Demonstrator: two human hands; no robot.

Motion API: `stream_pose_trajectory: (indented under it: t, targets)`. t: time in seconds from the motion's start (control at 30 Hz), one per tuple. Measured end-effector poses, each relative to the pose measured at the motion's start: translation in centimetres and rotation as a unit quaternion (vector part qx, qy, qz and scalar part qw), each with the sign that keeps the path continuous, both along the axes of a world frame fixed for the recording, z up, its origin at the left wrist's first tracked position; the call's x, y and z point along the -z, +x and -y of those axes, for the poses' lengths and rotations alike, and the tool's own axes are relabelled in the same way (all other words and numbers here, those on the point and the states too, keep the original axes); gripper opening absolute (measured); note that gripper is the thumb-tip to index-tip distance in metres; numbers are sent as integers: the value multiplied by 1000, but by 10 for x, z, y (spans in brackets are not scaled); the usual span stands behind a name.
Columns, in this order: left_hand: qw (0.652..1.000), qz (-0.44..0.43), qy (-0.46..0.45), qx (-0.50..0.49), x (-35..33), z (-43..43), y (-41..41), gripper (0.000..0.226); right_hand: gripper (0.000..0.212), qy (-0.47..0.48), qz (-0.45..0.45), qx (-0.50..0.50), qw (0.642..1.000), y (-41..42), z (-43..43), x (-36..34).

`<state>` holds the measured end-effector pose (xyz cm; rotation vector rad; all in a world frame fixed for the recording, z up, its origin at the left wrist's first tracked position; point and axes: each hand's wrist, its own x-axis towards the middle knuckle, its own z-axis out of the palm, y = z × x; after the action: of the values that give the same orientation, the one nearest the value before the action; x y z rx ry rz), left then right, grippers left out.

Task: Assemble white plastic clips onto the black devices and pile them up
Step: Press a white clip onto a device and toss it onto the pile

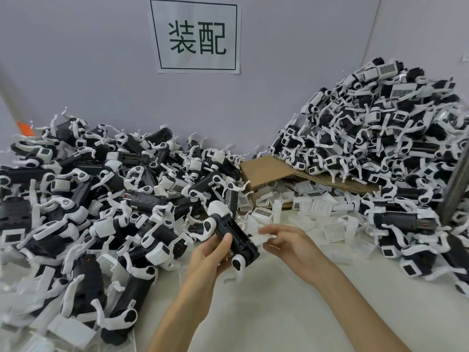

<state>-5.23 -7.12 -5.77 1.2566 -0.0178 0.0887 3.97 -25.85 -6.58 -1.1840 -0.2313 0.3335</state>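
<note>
Holding the black device [233,232] up over the table [279,313], the left hand [210,255] has its fingers curled round it from the left, with the thumb lying across the dark front. The device is long and thin, and it lies on a slant. Its round white end points away and a bit to the left. Its other end points back toward the person and a bit to the right. The right hand [289,246] is just beside it on the right and pinches a small white clip [262,238] between thumb and fingertips. The clip sits right next to the near end of the device. I cannot tell if the two touch. So the clip must go a little way left to meet the device, and the right hand is the nearer one for that. I think the left hand only needs to hold firm. A tall pile [380,135] stands well apart on the right.
</note>
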Motion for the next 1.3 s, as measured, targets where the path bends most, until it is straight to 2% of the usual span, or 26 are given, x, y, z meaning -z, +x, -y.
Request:
stream_pose_trajectory:
  t: [0.17, 0.33, 0.4, 0.5, 0.6, 0.67, 0.8, 0.97, 1.13, 1.3]
  targets:
    - [1000, -1, -18, -4, -2, 0, -1, 23, 28, -93, 45, 8, 995, -4, -2, 4]
    - [998, -11, -49, -28, 2, -4, 4, 44, 18, -174, 99, -3, 980, -7, -4, 3]
    - [997, -20, -64, -32, 4, -5, 6, 47, 13, -199, 129, 28, 971, -8, -9, 3]
    - [996, -31, -80, -34, 2, -5, 5, 48, 17, -210, 185, 112, 953, -11, -12, 0]
    - [998, -31, -36, -38, 2, -2, 4, 51, 17, -183, 216, 156, 946, -16, -14, -2]
    - [998, -12, 3, -56, 1, 3, 4, 45, 20, -145, 220, 159, 951, -20, -19, -5]
    - [991, 21, 32, -129, 2, 4, 6, 16, 25, -93, 212, 81, 969, -28, -24, -8]
    - [986, 28, 24, -165, 3, -2, 9, 8, 32, -82, 211, 0, 974, -31, -27, -9]
    - [981, 34, 61, -179, 6, -1, 11, 15, 28, -67, 193, -14, 979, -32, -29, -9]
    - [982, 38, 66, -172, 5, 1, 10, 18, 24, -13, 170, -3, 985, -29, -30, -8]
